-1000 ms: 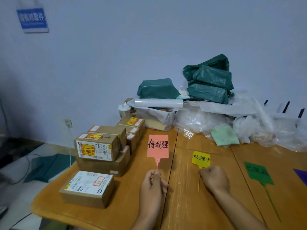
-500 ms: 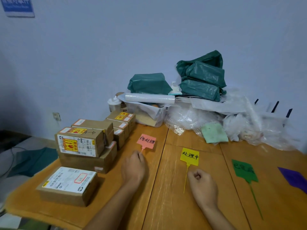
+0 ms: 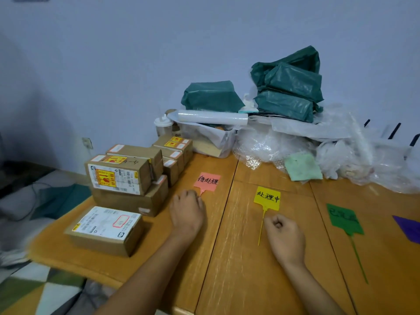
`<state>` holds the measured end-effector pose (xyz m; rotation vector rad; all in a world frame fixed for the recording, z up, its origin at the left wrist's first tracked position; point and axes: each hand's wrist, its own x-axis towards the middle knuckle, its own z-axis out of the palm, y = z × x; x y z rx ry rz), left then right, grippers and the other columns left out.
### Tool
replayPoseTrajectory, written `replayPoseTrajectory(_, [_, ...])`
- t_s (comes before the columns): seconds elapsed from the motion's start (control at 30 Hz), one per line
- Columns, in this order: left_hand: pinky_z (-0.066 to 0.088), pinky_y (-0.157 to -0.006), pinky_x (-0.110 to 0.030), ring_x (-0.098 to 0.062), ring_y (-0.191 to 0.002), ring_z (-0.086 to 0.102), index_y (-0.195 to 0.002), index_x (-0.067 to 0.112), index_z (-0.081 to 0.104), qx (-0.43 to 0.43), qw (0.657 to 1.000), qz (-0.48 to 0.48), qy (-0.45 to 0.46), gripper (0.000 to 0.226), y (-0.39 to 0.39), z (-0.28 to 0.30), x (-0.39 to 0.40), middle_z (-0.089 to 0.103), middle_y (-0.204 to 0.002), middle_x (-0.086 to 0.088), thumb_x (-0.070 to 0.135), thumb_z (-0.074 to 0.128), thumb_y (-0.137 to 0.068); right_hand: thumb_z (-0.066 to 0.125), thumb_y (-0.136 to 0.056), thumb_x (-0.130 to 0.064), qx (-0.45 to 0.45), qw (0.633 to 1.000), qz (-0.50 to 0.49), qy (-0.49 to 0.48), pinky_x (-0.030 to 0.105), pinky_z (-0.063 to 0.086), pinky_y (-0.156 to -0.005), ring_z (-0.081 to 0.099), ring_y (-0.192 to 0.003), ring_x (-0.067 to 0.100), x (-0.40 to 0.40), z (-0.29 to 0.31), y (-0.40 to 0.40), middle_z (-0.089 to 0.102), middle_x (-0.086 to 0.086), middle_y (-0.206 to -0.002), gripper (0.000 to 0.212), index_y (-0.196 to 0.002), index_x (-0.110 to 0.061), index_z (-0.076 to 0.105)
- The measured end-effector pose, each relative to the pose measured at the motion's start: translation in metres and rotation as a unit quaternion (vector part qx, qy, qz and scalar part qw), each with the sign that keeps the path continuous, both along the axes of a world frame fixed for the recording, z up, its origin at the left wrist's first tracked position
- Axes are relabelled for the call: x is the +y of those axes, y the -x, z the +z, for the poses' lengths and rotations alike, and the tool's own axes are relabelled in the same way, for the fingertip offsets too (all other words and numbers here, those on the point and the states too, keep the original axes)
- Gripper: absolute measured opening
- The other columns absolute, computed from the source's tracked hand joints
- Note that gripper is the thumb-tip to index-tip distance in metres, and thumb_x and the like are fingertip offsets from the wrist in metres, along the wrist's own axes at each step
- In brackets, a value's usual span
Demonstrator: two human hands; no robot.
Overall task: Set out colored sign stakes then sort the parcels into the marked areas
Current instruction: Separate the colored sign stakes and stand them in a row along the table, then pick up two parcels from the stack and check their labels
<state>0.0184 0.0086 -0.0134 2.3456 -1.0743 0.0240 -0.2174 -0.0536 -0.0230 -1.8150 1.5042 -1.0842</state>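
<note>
Wooden table, four coloured signs laid out

Pink sign [image 3: 207, 182] lies flat on the table [image 3: 238, 258]; left hand [image 3: 187, 212] curled over its stem, knuckles up, grip hidden. Right hand [image 3: 285, 237] in a loose fist beside the yellow sign [image 3: 267, 198], stem just left of the fingers; cannot tell if it pinches it. Green sign [image 3: 344, 220] flat further right, purple sign [image 3: 409, 228] at the edge. Cardboard boxes [image 3: 122, 178] stacked left. Green bags [image 3: 288, 87] piled against the wall.
</note>
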Motion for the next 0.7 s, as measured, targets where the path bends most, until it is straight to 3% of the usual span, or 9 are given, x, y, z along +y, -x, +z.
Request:
replayPoseTrajectory(0.1, [0.047,-0.104,-0.034,-0.015,-0.121,0.055,-0.143,0.026,0.061,0.025,0.994,-0.058,0.094,0.040,0.027,0.013,0.042,0.063,-0.131,0.008,0.039,0.052,-0.107,0.066,-0.094,-0.022,-0.008,1.000,0.008,-0.010,0.035,0.038,-0.055,0.052,-0.056,0.021,0.005,0.005,0.001,0.054,0.000,-0.053,0.041,-0.056,-0.018,0.052])
replayPoseTrajectory(0.2, [0.050,-0.088,-0.025,-0.002,-0.104,0.054,-0.132,0.037,0.066,0.063,0.978,-0.095,0.175,0.031,0.050,0.024,0.109,0.061,-0.110,0.024,0.042,0.060,-0.102,0.063,-0.096,-0.025,-0.013,1.000,-0.014,-0.012,0.039,0.046,-0.060,0.055,-0.061,0.026,0.012,0.014,-0.002,0.058,0.004,-0.060,0.037,-0.061,-0.017,0.056])
replayPoseTrajectory(0.33, [0.047,-0.084,-0.018,0.000,-0.102,0.056,-0.104,0.040,0.071,0.098,0.947,0.000,0.305,0.017,0.028,0.026,0.196,0.063,-0.100,0.027,0.033,0.076,-0.090,0.060,-0.091,-0.040,-0.017,0.998,0.042,0.046,0.042,0.047,-0.066,0.062,-0.074,0.025,0.042,0.039,-0.033,0.063,-0.001,-0.076,0.020,-0.081,-0.023,0.061])
replayPoseTrajectory(0.4, [0.048,-0.091,-0.025,-0.001,-0.105,0.053,-0.103,0.036,0.070,0.083,0.932,0.081,0.345,0.019,0.003,0.021,0.225,0.063,-0.101,0.027,0.036,0.078,-0.086,0.067,-0.090,-0.034,-0.028,0.985,0.124,0.114,0.042,0.050,-0.072,0.062,-0.082,0.023,0.063,0.055,-0.064,0.064,-0.005,-0.085,0.007,-0.088,-0.029,0.063])
replayPoseTrajectory(0.5, [0.041,-0.113,-0.045,-0.019,-0.136,0.040,-0.130,0.032,0.062,0.088,0.937,0.165,0.296,0.061,-0.039,0.011,0.244,0.053,-0.136,0.006,0.061,0.074,-0.077,0.071,-0.093,-0.032,-0.020,0.949,0.252,0.190,0.035,0.050,-0.086,0.058,-0.101,0.013,0.097,0.084,-0.128,0.065,-0.010,-0.108,0.026,-0.118,-0.029,0.065])
replayPoseTrajectory(0.57, [0.029,-0.125,-0.053,-0.021,-0.155,0.021,-0.152,0.035,0.044,0.100,0.955,0.165,0.224,0.099,-0.061,0.007,0.244,0.029,-0.163,0.007,0.078,0.071,-0.067,0.070,-0.094,-0.041,0.011,0.930,0.298,0.215,0.031,0.045,-0.098,0.051,-0.122,0.012,0.114,0.103,-0.173,0.059,-0.010,-0.130,0.050,-0.140,-0.029,0.056])
replayPoseTrajectory(0.63, [0.020,-0.130,-0.057,-0.020,-0.163,0.005,-0.162,0.037,0.028,0.116,0.968,0.137,0.173,0.123,-0.073,0.003,0.237,0.005,-0.175,0.014,0.096,0.059,-0.058,0.068,-0.092,-0.051,0.068,0.917,0.312,0.238,0.032,0.041,-0.106,0.041,-0.138,0.014,0.123,0.118,-0.214,0.051,-0.009,-0.148,0.068,-0.153,-0.030,0.044])
replayPoseTrajectory(0.7, [0.016,-0.131,-0.059,-0.023,-0.165,-0.002,-0.165,0.036,0.021,0.137,0.972,0.121,0.148,0.134,-0.078,-0.003,0.229,-0.006,-0.178,0.012,0.107,0.045,-0.055,0.066,-0.090,-0.058,0.130,0.911,0.299,0.251,0.039,0.042,-0.112,0.035,-0.144,0.018,0.124,0.125,-0.246,0.044,-0.006,-0.157,0.078,-0.157,-0.031,0.037])
